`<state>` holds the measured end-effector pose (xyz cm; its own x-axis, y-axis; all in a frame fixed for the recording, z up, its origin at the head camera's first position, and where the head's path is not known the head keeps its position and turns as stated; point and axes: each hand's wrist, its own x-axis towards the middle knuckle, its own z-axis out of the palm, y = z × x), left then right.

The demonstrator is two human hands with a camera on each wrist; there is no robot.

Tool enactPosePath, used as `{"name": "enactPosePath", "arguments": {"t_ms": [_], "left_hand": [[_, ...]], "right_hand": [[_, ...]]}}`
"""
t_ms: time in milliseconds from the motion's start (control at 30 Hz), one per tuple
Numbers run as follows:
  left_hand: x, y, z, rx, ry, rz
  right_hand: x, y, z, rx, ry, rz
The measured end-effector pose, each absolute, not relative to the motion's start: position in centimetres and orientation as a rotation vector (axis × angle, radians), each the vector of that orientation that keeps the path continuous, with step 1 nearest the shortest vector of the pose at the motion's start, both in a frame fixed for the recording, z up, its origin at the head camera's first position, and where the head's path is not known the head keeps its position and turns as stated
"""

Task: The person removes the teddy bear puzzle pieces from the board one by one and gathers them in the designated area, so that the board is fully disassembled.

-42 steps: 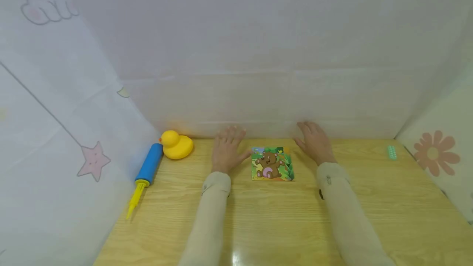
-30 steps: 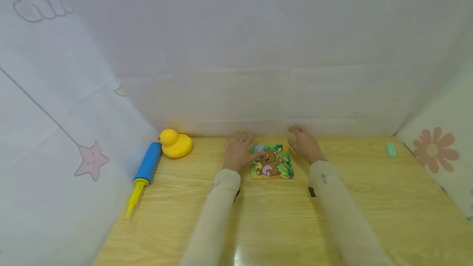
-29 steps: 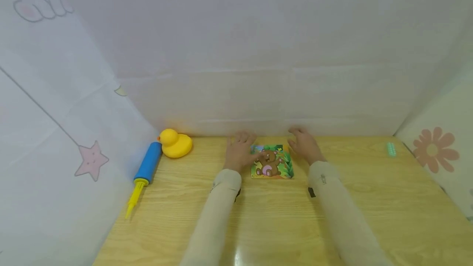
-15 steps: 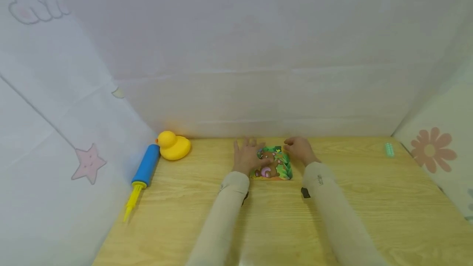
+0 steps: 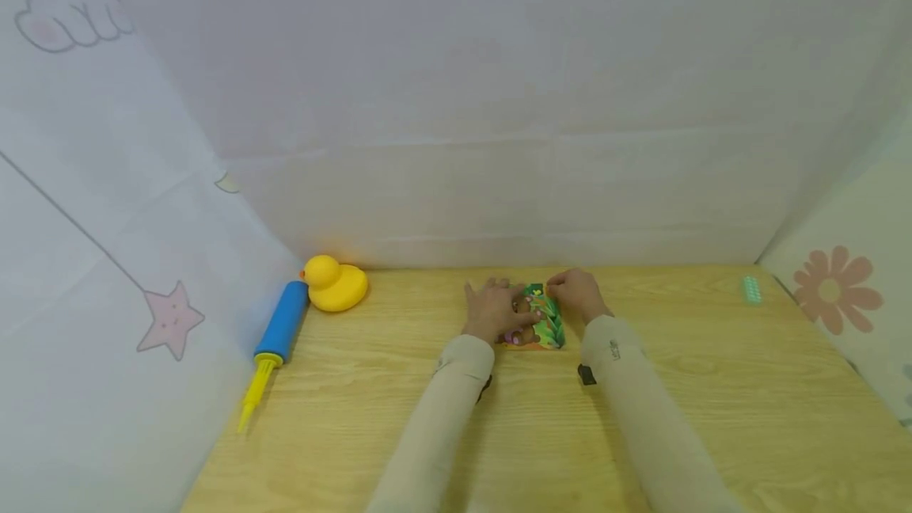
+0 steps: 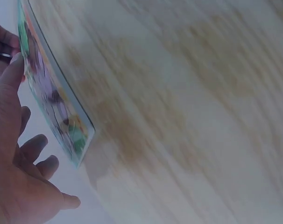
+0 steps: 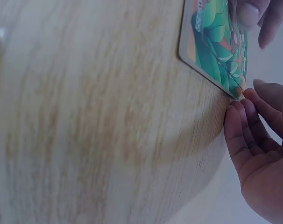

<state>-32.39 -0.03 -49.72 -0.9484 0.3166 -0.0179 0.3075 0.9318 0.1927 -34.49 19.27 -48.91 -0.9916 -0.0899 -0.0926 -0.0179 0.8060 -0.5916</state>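
Note:
A thin, square bear jigsaw puzzle [image 5: 547, 328] lies flat on the wooden table near the back wall. Curved seam lines show on its green corner in the right wrist view. My left hand [image 5: 492, 311] lies over its left half with fingers spread, hiding most of the bear. In the left wrist view, a fingertip of the left hand [image 6: 13, 135] reaches the puzzle's surface. My right hand [image 5: 579, 293] is at the puzzle's far right corner with its fingers curled in. The right wrist view shows the right hand [image 7: 265, 140] pinching at that corner.
A yellow rubber duck [image 5: 336, 285] stands at the back left. Beside it lies a blue and yellow hand pump [image 5: 281, 324]. A small pale green ridged item [image 5: 751, 290] is at the far right. White printed cloth [image 5: 442, 101] encloses the wooden table [image 5: 342, 410] on three sides.
My left hand has moved right, from beside the puzzle to over its left half. My right hand has come in leftward and its fingers have curled at the far right corner.

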Motion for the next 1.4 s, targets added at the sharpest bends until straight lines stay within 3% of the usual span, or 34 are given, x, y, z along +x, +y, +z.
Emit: {"name": "enactPosePath", "arguments": {"t_ms": [1400], "left_hand": [[-31.8, 1.9, -50.9, 0.312, 3.056, 0.309]], "right_hand": [[-34.9, 19.0, -49.4, 0.088, 2.863, -1.083]]}}
